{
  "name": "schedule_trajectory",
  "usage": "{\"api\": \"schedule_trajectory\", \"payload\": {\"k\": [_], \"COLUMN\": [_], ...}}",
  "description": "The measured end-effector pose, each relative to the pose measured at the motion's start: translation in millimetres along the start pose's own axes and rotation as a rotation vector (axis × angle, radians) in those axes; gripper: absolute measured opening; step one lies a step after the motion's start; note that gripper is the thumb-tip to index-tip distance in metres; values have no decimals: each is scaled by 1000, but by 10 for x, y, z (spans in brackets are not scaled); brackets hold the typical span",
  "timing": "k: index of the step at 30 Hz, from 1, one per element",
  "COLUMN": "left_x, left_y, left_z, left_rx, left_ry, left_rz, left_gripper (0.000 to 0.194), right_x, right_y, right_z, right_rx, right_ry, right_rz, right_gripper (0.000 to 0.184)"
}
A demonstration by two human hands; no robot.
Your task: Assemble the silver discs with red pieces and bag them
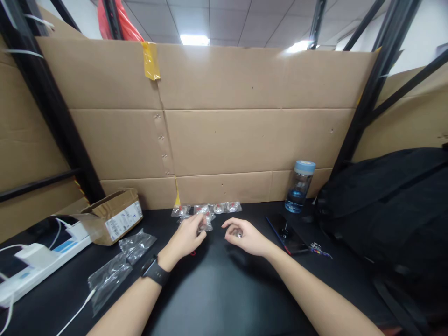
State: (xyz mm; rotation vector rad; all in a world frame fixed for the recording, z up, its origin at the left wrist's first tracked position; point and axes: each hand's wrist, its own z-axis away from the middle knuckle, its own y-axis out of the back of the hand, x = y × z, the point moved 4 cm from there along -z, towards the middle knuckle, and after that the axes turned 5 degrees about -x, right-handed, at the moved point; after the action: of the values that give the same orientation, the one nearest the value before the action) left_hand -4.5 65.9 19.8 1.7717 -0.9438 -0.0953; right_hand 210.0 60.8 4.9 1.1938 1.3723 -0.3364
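My left hand [189, 237], with a dark watch on the wrist, curls its fingers over a small clear plastic packet [207, 227] at the near side of a group of packets. Its fingertips are partly hidden against the plastic. My right hand [247, 237] hovers over the black table, fingers bent around a small shiny round metal piece [238, 233]; its exact kind cannot be made out. Behind the hands, several clear packets [219, 208] with round silvery pieces and reddish marks lie along the foot of the cardboard wall.
Crumpled empty-looking plastic bags [136, 246], an open cardboard box [121, 217] and a white power strip [45, 268] lie left. On the right are a phone [289, 233], keys [318, 249], a water bottle [300, 186] and a black backpack [392, 224]. A cardboard wall [224, 140] closes the back.
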Motion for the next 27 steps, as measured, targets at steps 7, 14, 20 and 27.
{"api": "schedule_trajectory", "payload": {"k": [7,14,20,27], "left_x": [317,381,424,340], "left_y": [-230,-251,-236,-214], "left_z": [-1,9,0,0], "left_rx": [-41,-48,-93,-66], "left_ry": [-88,-45,-67,-58], "left_rz": [247,349,256,191], "left_gripper": [13,7,12,10], "right_x": [-199,-171,-147,-142], "right_y": [5,-3,1,107], "right_z": [56,31,31,25], "right_rx": [71,99,100,155], "right_ry": [280,273,231,166], "right_rz": [340,479,513,525], "right_gripper": [44,11,2,7]}}
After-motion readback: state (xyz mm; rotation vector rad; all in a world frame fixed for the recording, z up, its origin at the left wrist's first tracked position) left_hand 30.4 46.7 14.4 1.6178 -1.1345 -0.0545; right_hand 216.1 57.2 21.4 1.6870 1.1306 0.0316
